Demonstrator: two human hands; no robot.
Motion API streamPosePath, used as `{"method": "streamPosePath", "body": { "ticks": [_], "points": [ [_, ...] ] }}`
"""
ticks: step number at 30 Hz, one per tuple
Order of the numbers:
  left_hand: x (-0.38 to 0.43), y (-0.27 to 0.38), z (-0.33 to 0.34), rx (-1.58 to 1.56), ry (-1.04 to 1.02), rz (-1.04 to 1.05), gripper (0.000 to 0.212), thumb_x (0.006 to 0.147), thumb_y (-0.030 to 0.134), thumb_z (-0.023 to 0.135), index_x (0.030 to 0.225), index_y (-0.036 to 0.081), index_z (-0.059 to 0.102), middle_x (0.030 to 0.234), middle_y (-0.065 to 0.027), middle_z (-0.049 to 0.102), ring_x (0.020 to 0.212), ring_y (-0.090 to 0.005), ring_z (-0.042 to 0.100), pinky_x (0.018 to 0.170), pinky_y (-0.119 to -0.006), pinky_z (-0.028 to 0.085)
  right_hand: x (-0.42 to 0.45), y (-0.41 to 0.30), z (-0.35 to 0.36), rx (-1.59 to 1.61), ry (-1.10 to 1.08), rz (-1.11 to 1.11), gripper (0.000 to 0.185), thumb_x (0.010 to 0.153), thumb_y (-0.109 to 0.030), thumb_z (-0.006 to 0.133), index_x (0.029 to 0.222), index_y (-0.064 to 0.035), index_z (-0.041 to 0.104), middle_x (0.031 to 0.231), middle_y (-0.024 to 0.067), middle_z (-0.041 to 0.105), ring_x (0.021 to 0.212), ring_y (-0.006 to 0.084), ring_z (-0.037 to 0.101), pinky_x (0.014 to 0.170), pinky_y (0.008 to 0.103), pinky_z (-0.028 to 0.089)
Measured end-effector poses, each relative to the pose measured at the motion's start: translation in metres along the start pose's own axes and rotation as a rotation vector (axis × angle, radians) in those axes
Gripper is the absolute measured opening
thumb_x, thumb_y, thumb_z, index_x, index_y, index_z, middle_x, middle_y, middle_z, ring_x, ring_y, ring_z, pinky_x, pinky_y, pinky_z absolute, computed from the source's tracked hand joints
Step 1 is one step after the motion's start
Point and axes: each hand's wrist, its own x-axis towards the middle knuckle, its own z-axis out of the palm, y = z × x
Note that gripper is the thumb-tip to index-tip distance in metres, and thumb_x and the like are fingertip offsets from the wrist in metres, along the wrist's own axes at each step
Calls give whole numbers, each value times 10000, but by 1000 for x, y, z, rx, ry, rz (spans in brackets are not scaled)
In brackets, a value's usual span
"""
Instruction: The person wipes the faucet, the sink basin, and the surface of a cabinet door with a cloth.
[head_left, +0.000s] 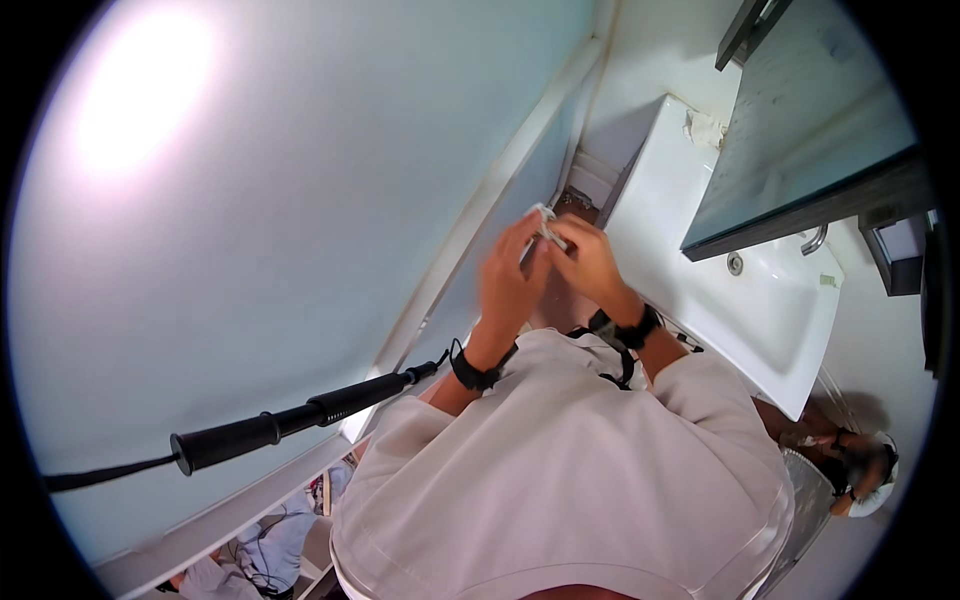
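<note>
A small crumpled white cloth or paper piece (546, 225) is held between both hands in front of the body. My left hand (510, 270), slightly blurred, grips its left side with bent fingers. On its right side, my right hand (589, 259) pinches it between thumb and fingers. Both wrists wear black straps. To the right of the hands lies a white washbasin (675, 210) with a metal drain (735, 263) and a chrome faucet (814, 240), partly hidden by a mirrored cabinet door (802, 150).
A frosted glass partition (262, 225) with a white frame fills the left, and a black telescopic pole (300, 420) crosses before it. Crumpled paper (703, 129) lies on the basin's far corner. Other people are at the lower left (274, 544) and lower right (862, 472).
</note>
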Motion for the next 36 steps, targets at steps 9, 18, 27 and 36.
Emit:
{"method": "streamPosePath", "body": {
  "ticks": [9, 18, 27, 36],
  "points": [
    [-9, 93, -9, -215, 55, 769, 168, 778, 15, 547, 927, -47, 591, 1094, -197, 539, 866, -313, 612, 762, -356, 507, -32, -85, -87, -200, 319, -819, 274, 518, -13, 599, 787, 21, 636, 727, 82, 521, 503, 192, 504, 442, 275, 429],
    [-4, 105, 26, -80, 148, 543, 268, 780, 122, 570, 987, -43, 613, 1099, -208, 534, 898, -277, 577, 771, -324, 479, -33, -59, -93, -127, 489, -638, 342, 511, 24, 633, 846, -37, 663, 724, 64, 522, 511, 165, 517, 439, 270, 406],
    [-21, 102, 51, 0, 165, 336, 250, 747, 55, 536, 964, -45, 611, 1039, -206, 570, 903, -294, 572, 782, -338, 460, -33, -30, -97, -21, 429, -531, 351, 530, 43, 635, 867, -54, 642, 770, 52, 523, 522, 166, 530, 446, 267, 421],
    [-49, 56, 106, 36, -43, 7, 283, 755, -45, 540, 1031, -5, 587, 1077, -159, 582, 953, -287, 575, 802, -331, 465, -89, 32, -79, -5, 189, 113, 257, 793, -77, 577, 1047, -62, 535, 836, 125, 610, 628, 274, 605, 535, 324, 477]
  ]
}}
